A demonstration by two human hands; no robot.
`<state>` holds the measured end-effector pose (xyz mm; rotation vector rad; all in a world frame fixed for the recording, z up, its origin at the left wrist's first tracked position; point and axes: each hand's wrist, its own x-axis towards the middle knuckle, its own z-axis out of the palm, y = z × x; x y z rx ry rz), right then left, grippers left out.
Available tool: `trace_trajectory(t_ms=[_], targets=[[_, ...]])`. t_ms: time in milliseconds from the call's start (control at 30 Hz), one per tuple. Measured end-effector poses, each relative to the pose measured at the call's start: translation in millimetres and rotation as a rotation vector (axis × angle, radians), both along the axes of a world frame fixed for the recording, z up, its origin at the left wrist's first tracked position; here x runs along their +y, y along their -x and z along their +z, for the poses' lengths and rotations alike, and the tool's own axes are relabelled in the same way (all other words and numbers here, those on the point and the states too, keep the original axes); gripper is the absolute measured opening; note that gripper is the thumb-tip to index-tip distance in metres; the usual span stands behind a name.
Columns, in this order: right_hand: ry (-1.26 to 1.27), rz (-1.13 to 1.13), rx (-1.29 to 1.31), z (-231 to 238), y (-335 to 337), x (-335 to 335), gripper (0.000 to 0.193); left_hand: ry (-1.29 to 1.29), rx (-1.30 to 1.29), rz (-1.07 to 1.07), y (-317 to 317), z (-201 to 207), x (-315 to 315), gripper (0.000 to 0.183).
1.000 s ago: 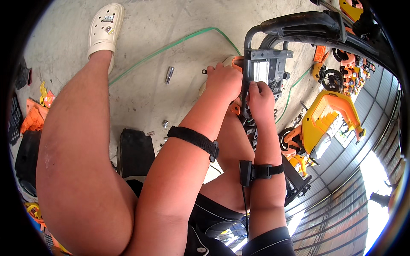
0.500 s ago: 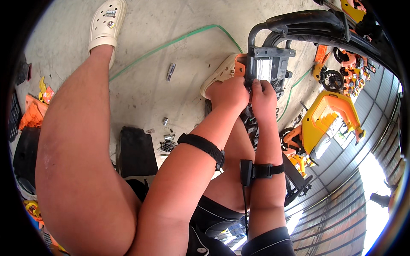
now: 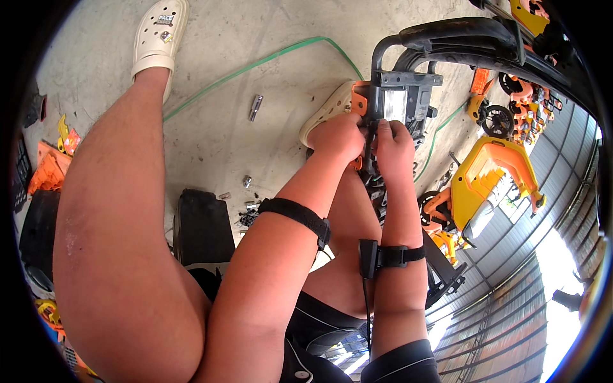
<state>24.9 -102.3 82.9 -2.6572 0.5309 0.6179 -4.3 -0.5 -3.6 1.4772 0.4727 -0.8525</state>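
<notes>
Left grip: left hand (image 3: 338,135) curls its fingers at the left edge of the black frame (image 3: 408,78), just under the orange bracket (image 3: 359,91); whatever lies inside the fingers is hidden, so I cannot tell if they are clamped on anything
Right grip: right hand (image 3: 394,145) has its thumb and bent forefinger close together at the frame's lower part, by the lower end of the pale panel (image 3: 395,105); touch looks likely, but what is pinched, if anything, does not show
Frame: beyond both hands, right of the picture's middle, under a thick black bar (image 3: 456,37)
Change, left: a little further left than half a second ago, with more room between it and the right thumb; a second ago it sits higher, covering much of the bracket, which now shows its upper part
Change, right: almost none in the last half second
Orange piece: a small one (image 3: 356,164) shows below the left hand, hidden half a second ago
Meaning: my reading is that the left hand does the adjusting while the right steadies, and that the work centres on the frame's edge by the bracket
Floor: silver tube (image 3: 255,108), socket (image 3: 247,181) and black bits (image 3: 246,219), well apart from both hands
</notes>
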Motion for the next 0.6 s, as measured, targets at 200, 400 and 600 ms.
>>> trace_trajectory(t_ms=[200, 400, 600], targets=[[0.015, -0.022, 0.015, 2, -1, 2, 0.036, -0.149, -0.211, -0.161, -8, 0, 16, 0.015], [0.011, -0.021, 0.032, 2, -3, 2, 0.036, -0.341, -0.412, -0.25, -12, 3, 18, 0.013], [0.025, -0.018, 0.041, 3, -4, 4, 0.036, -0.369, -0.415, -0.407, -27, 12, 26, 0.013]])
